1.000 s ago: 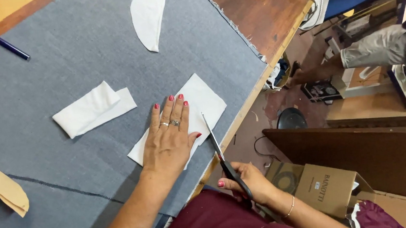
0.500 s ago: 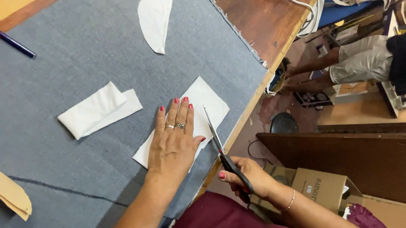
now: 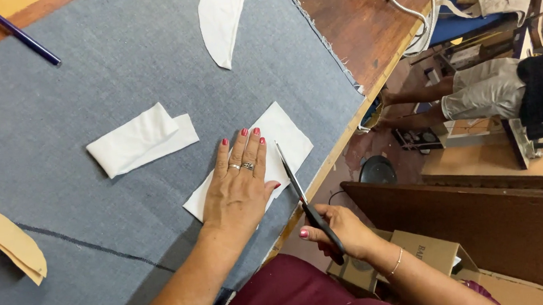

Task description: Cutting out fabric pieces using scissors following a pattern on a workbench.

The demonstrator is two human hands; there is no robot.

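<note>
- Left hand [image 3: 241,188] lay spread flat, pinning a white fabric piece [image 3: 283,135] to grey denim cloth [image 3: 86,89].
- Right hand [image 3: 339,230] gripped black-handled scissors [image 3: 304,195] closed at the thin, limp piece's edge; it looked likely to shift unless pinned.

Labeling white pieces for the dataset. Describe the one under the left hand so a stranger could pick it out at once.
Start at the grey-blue cloth covering the wooden table, then go to its near right edge. There a flat white rectangle lies at an angle under the left hand, with scissors in the right hand along its edge. Unlike the folded white piece and curved white piece, it is the only one being pressed down.
</note>
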